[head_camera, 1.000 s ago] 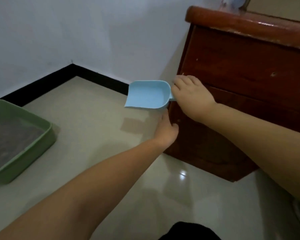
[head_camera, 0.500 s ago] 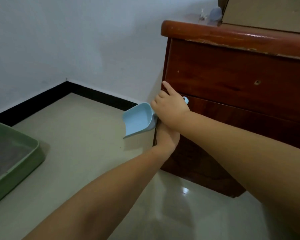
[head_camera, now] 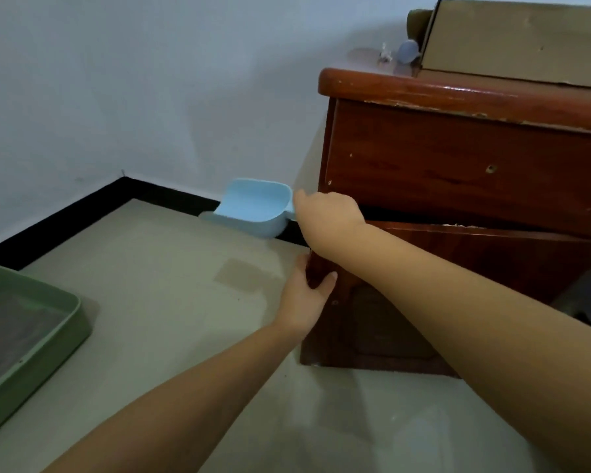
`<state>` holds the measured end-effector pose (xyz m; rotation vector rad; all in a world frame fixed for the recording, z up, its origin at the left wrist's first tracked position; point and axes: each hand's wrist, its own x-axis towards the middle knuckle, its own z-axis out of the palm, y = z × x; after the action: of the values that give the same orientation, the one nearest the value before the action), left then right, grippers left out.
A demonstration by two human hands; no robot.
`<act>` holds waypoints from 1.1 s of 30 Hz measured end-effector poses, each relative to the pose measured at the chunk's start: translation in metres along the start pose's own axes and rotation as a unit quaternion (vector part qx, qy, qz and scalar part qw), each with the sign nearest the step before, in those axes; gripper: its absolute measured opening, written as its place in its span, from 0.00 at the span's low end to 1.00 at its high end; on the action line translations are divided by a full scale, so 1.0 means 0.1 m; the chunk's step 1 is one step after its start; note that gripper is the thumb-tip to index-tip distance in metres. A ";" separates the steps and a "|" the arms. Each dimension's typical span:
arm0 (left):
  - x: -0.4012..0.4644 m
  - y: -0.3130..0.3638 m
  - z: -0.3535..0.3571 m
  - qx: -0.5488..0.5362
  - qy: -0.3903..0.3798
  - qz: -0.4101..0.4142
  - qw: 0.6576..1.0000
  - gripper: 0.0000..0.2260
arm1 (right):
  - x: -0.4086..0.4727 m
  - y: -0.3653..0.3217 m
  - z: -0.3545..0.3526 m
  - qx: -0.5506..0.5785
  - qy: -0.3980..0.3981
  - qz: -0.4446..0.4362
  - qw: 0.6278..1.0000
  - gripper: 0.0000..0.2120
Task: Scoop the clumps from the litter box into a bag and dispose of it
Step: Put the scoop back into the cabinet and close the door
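Both arms were bare from the lower edge of the view to the fingers; no sleeve, watch, ring or glove showed on them. The left hand (head_camera: 304,297) and the right hand (head_camera: 328,213) were both uncovered. The forearms looked smooth and rounded, free of any markings.

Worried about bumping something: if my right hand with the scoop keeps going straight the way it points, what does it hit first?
Likely the white wall above the black baseboard; the blue scoop in your right hand would touch first. Depth is unclear.
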<state>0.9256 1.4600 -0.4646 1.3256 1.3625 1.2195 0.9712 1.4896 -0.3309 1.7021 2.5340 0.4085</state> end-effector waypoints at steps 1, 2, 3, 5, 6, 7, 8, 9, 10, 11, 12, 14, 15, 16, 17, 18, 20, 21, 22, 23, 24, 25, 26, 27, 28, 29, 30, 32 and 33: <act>-0.11 0.01 -0.04 -0.003 -0.007 -0.001 1.000 0.11 | -0.09 0.00 0.01 0.023 0.016 0.006 1.000 0.14; -0.22 0.01 -0.07 0.012 -0.016 0.004 1.000 0.11 | -0.21 -0.02 0.00 0.033 0.020 0.018 0.999 0.13; -0.31 0.00 -0.10 0.027 -0.033 0.013 0.999 0.12 | -0.32 -0.04 0.00 0.049 0.022 0.030 0.998 0.12; -0.48 -0.03 -0.15 0.050 -0.078 0.037 0.995 0.11 | -0.54 -0.09 -0.04 0.065 0.004 0.051 0.997 0.09; -0.56 -0.05 -0.16 0.068 -0.099 0.053 0.991 0.11 | -0.64 -0.10 -0.06 0.077 -0.005 0.064 0.995 0.07; -0.63 -0.05 -0.18 0.090 -0.117 0.079 0.986 0.14 | -0.74 -0.10 -0.11 0.088 -0.028 0.075 0.993 0.05; -0.71 -0.07 -0.18 0.120 -0.140 0.119 0.976 0.19 | -0.84 -0.09 -0.15 0.103 -0.060 0.084 0.989 0.03; -0.80 -0.07 -0.18 0.144 -0.168 0.161 0.962 0.23 | -0.94 -0.06 -0.20 0.119 -0.100 0.089 0.984 0.05; -0.88 -0.08 -0.16 0.152 -0.200 0.200 0.947 0.23 | -1.04 -0.03 -0.24 0.131 -0.139 0.099 0.976 0.06; -0.97 -0.07 -0.12 0.151 -0.241 0.221 0.933 0.22 | -1.15 0.02 -0.27 0.130 -0.169 0.116 0.970 0.05; -1.05 -0.08 -0.08 0.145 -0.287 0.225 0.920 0.21 | -1.26 0.07 -0.28 0.120 -0.192 0.141 0.964 0.03; -1.24 -0.11 0.05 0.128 -0.370 0.223 0.893 0.24 | -1.48 0.21 -0.27 0.088 -0.224 0.209 0.948 0.03; -1.32 -0.13 0.13 0.122 -0.399 0.234 0.878 0.28 | -1.60 0.28 -0.27 0.076 -0.234 0.244 0.938 0.03; -1.40 -0.16 0.24 0.116 -0.420 0.257 0.863 0.32 | -1.71 0.34 -0.28 0.075 -0.245 0.280 0.925 0.05; -1.49 -0.17 0.34 0.114 -0.437 0.281 0.847 0.36 | -1.81 0.39 -0.30 0.080 -0.253 0.306 0.914 0.07; -1.59 -0.18 0.47 0.106 -0.455 0.303 0.830 0.40 | -1.92 0.43 -0.30 0.082 -0.260 0.328 0.904 0.10; -1.79 -0.17 0.75 0.088 -0.466 0.345 0.810 0.43 | -2.14 0.50 -0.27 0.065 -0.269 0.362 0.890 0.13; -1.90 -0.15 0.88 0.085 -0.463 0.356 0.807 0.44 | -2.24 0.54 -0.25 0.050 -0.274 0.375 0.884 0.14; -2.00 -0.12 1.02 0.088 -0.462 0.356 0.807 0.46 | -2.34 0.57 -0.23 0.036 -0.278 0.384 0.880 0.13; -2.09 -0.09 1.15 0.091 -0.460 0.354 0.809 0.48 | -2.42 0.61 -0.22 0.021 -0.280 0.389 0.877 0.12; -2.17 -0.07 1.27 0.092 -0.454 0.354 0.812 0.51 | -2.51 0.65 -0.20 0.005 -0.279 0.394 0.876 0.11; -2.24 -0.06 1.39 0.098 -0.448 0.359 0.813 0.52 | -2.59 0.69 -0.20 -0.009 -0.276 0.399 0.874 0.11; -2.31 -0.05 1.50 0.106 -0.437 0.370 0.813 0.52 | -2.67 0.72 -0.20 -0.023 -0.273 0.404 0.873 0.10; -2.37 -0.05 1.61 0.114 -0.415 0.387 0.816 0.52 | -2.75 0.75 -0.19 -0.037 -0.268 0.407 0.872 0.10; -2.43 -0.04 1.73 0.119 -0.388 0.404 0.820 0.53 | -2.83 0.78 -0.18 -0.050 -0.265 0.405 0.874 0.10; -2.49 -0.01 1.85 0.123 -0.363 0.414 0.825 0.53 | -2.91 0.82 -0.16 -0.059 -0.264 0.399 0.876 0.09; -2.56 0.01 1.97 0.133 -0.348 0.414 0.831 0.54 | -2.99 0.87 -0.14 -0.064 -0.263 0.393 0.879 0.09; -2.66 0.10 2.19 0.162 -0.335 0.400 0.837 0.56 | -3.11 0.99 -0.12 -0.066 -0.264 0.392 0.879 0.09; -2.70 0.14 2.28 0.177 -0.334 0.393 0.838 0.56 | -3.16 1.04 -0.11 -0.066 -0.266 0.393 0.878 0.09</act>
<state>1.1712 1.2080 -0.5008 2.4382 0.5233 0.8248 1.1852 1.2351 -0.3243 2.3148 1.3414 0.1003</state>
